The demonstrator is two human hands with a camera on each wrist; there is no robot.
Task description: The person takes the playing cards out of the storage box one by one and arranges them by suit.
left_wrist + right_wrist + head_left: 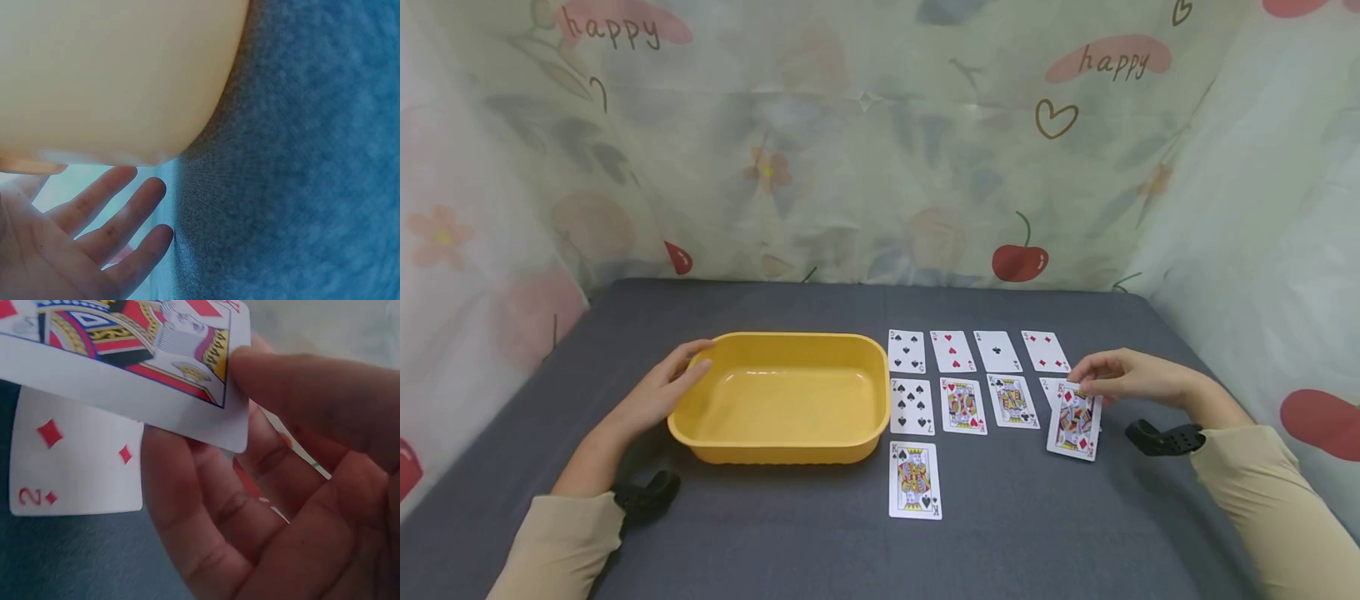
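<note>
My right hand (1123, 375) pinches a king of diamonds (1075, 423) by its upper edge, thumb on the face and fingers behind. Tilted, the king partly covers a two of diamonds (78, 456) lying face up beneath it. At the left corner of a yellow plastic basin (778, 454), my left hand (658, 387) rests on the rim, thumb over the inner side. From the left wrist, the left hand's fingers (119, 228) look straight and spread beside the basin's outer wall. Nothing lies inside the basin.
Right of the basin, face-up cards lie in rows: a five of spades (907, 352), three of hearts (952, 352), ace of clubs (997, 352), four of diamonds (1045, 352), seven of spades (912, 407), and kings of hearts (964, 406), clubs (1012, 401) and spades (914, 481).
</note>
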